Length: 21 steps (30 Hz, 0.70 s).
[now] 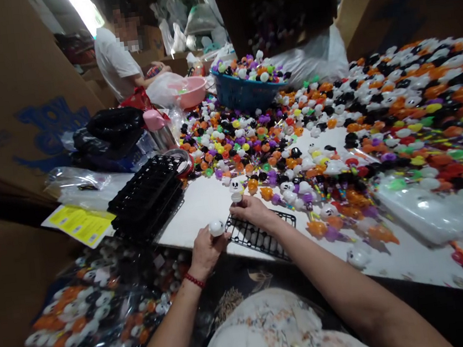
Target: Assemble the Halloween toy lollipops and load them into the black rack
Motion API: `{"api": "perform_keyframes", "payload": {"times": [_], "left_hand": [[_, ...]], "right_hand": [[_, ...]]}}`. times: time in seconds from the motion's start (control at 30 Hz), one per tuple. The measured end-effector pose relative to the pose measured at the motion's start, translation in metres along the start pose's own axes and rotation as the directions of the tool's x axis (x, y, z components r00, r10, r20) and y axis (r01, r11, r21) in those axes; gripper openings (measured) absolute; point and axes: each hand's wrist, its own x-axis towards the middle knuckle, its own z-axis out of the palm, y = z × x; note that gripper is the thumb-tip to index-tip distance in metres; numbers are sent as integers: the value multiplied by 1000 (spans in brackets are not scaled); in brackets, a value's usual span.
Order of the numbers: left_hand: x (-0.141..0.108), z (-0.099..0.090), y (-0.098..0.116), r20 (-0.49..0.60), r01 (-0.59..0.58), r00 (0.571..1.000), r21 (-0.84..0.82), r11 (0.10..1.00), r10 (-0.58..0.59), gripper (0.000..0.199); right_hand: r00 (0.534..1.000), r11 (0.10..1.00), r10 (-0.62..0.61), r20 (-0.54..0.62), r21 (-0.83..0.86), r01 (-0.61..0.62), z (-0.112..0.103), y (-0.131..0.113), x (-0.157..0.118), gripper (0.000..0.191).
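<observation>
My left hand [208, 251], with a red bead bracelet at the wrist, is closed around a small white round-headed toy [216, 228] with dark marks on it. The fingers of my right hand [255, 213] pinch a small white piece [236, 197]. Right behind that piece shows a white skull-faced head [235, 185]; whether the two are joined I cannot tell. A black plastic grid tray [259, 236] lies on the white tabletop [201, 199] below my right hand, partly hidden by my forearm.
Several black grid trays [145, 186] are stacked at left, beside a yellow-and-white label sheet [79, 224]. Colourful Halloween toys [253, 143] cover the table's far and right parts. A blue basin [243, 91] and a pink basin [194, 91] stand behind. A co-worker [116, 58] sits far left.
</observation>
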Motion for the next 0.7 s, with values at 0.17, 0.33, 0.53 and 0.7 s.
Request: {"api": "perform_keyframes", "payload": {"times": [0.17, 0.33, 0.53, 0.7], "left_hand": [[-1, -1, -1, -14, -17, 1000, 51, 999, 17, 34], [-1, 0, -2, -15, -60, 998, 66, 996, 61, 33], [-1, -1, 0, 1, -99, 995, 119, 988, 100, 25], [0, -1, 0, 21, -89, 996, 120, 989, 87, 27]], "right_hand": [[1000, 998, 6, 30, -56, -5, 4, 11, -6, 19], [993, 949, -109, 47, -292, 118, 15, 5, -16, 14], [983, 822, -108, 147, -543, 171, 8, -12, -19, 10], [964, 717, -122, 237, -651, 251, 5, -14, -19, 11]]}}
